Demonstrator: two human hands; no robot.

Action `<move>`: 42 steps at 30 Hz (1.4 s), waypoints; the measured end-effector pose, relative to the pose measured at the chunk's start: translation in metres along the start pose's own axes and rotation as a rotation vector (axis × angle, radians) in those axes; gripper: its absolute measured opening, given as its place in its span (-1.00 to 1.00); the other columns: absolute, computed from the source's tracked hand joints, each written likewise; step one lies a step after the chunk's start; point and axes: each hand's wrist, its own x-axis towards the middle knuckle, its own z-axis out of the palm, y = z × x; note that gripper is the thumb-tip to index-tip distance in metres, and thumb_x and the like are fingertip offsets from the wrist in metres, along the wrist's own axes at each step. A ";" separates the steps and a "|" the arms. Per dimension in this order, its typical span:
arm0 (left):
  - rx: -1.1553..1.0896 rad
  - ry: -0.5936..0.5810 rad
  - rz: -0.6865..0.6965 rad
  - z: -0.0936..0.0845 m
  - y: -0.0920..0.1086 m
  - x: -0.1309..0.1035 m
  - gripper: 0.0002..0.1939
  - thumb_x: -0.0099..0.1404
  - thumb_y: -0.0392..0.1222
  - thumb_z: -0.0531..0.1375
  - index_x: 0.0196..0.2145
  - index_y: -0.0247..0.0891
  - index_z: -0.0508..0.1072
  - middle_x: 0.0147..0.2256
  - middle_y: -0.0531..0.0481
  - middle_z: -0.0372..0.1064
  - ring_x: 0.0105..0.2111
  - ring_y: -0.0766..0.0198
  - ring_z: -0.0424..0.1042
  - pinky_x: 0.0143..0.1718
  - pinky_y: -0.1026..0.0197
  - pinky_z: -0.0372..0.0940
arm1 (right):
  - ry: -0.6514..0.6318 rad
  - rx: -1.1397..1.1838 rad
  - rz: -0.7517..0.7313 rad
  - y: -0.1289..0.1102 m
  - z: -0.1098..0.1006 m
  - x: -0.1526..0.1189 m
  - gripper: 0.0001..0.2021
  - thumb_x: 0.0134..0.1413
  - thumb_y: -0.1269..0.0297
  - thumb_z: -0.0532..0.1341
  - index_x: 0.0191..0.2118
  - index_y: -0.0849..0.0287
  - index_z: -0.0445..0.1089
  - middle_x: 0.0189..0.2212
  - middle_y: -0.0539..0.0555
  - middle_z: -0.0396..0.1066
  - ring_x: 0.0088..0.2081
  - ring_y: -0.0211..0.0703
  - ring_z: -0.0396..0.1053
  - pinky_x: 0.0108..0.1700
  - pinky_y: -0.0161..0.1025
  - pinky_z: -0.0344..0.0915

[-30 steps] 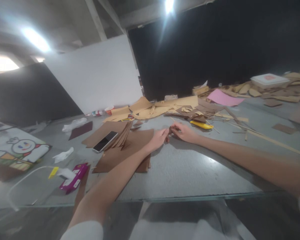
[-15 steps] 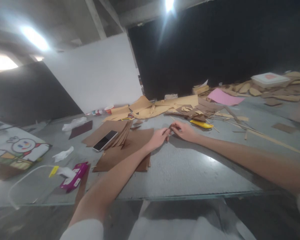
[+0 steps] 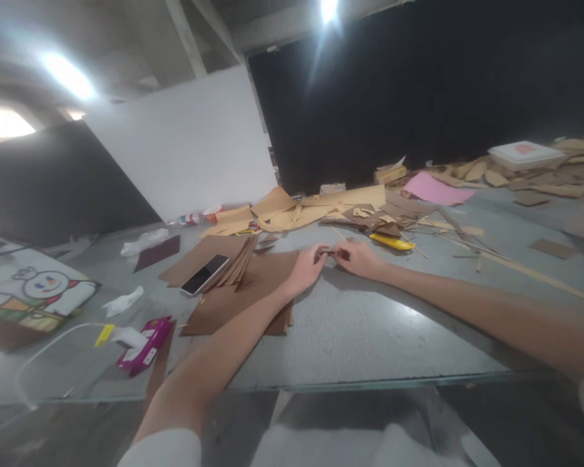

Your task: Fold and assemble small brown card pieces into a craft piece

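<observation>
My left hand (image 3: pixel 309 267) and my right hand (image 3: pixel 357 257) meet near the middle of the grey table (image 3: pixel 350 337), fingertips almost touching. Both are pinched round something small and dark between them, too small to name. Brown sheets (image 3: pixel 243 292) lie partly under my left forearm. A phone (image 3: pixel 205 274) rests on a fanned stack of brown sheets (image 3: pixel 182 259) to the left. Just beyond my right hand is a yellow cutter (image 3: pixel 392 242), beside a heap of brown scraps (image 3: pixel 387 227).
A purple tissue pack (image 3: pixel 145 345), a white cable and a cartoon-printed bag (image 3: pixel 43 285) are at the left. Tan sheets (image 3: pixel 296 211) lie at the back. A pink sheet (image 3: pixel 437 189), a white box (image 3: pixel 526 155) and many scraps are at the right.
The fingers of both hands have shifted their pinch, and my left thumb and forefinger now form a rounder loop. The forearms have hardly moved.
</observation>
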 end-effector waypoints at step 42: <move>0.491 -0.120 0.176 0.007 0.001 -0.006 -0.68 0.49 -0.39 0.07 -0.07 -0.31 0.63 -0.01 -0.22 0.57 0.11 0.00 0.42 0.26 -0.07 0.32 | -0.331 -0.200 -0.108 0.006 -0.014 0.004 -0.74 0.44 0.17 0.17 -0.26 0.12 0.53 -0.48 0.07 0.53 -0.40 -0.10 0.39 -0.29 -0.21 0.10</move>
